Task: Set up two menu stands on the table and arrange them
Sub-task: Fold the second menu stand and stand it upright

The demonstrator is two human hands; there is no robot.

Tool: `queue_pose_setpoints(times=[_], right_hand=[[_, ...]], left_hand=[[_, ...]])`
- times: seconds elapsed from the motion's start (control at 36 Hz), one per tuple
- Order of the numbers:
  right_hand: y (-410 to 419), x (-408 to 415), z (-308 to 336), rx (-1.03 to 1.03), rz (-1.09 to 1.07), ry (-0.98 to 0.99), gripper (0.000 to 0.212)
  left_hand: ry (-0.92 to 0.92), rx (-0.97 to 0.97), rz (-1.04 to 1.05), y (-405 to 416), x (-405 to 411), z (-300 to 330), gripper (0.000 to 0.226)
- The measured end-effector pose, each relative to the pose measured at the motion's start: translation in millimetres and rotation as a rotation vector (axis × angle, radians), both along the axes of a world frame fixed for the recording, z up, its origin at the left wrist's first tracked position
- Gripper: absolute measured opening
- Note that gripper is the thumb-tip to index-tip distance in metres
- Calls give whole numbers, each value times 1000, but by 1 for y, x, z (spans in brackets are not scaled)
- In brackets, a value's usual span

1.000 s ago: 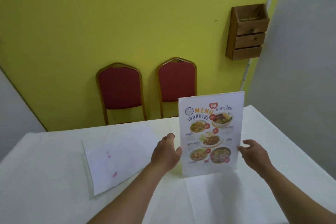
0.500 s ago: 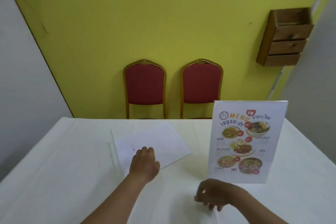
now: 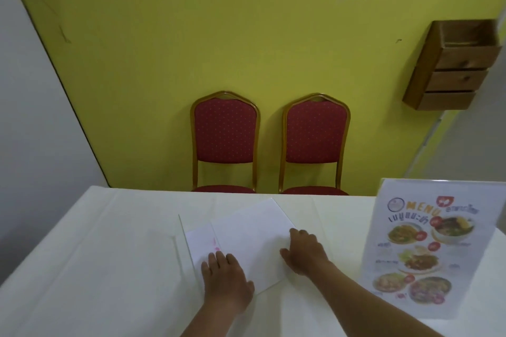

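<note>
One menu stand [image 3: 430, 249] stands upright at the right of the white table [image 3: 95, 254], showing a colourful food menu. A second menu stand [image 3: 246, 238] lies flat near the table's middle, its white back up with faint pink marks. My left hand [image 3: 226, 282] rests on its near left corner, fingers flat on the sheet. My right hand [image 3: 304, 252] touches its right edge, fingers curled over that edge. Neither hand has lifted it.
Two red chairs with gold frames [image 3: 224, 142] [image 3: 315, 142] stand against the yellow wall beyond the table's far edge. A wooden wall box [image 3: 454, 65] hangs at the upper right. A grey wall [image 3: 32, 117] runs along the left.
Both hands have left the upright menu stand and moved left onto the flat one. The view has swung left, so the upright stand now sits at the right edge.
</note>
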State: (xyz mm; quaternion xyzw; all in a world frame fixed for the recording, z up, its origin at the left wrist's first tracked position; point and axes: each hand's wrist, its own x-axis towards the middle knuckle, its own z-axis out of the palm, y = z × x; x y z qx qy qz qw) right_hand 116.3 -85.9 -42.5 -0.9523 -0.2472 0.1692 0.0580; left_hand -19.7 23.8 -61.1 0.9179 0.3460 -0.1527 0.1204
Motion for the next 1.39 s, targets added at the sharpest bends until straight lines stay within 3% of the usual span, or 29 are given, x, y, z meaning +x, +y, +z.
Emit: queue_pose_setpoints(times=[0.36,0.67,0.86,0.97,1.25,1.39], right_hand=[[24,12,-14,-33,-202,-68,53],[27,36,-6,94,-422,115,64],[17,45,3,269,-452,232,48],[15,35,19,365,-490,284,43],[-2,10,54,366,-382,257,29],[-8,-1,68,482,-335,289,38]], left_hand=[[43,-93,93,5,-1,-9,92],[122,-126,80,9,1,-7,118],[100,-126,5,12,-13,-8,129],[15,-62,-34,14,-25,-8,122],[-126,37,-13,-3,-47,-9,86],[-153,58,35,-13,-59,-1,73]])
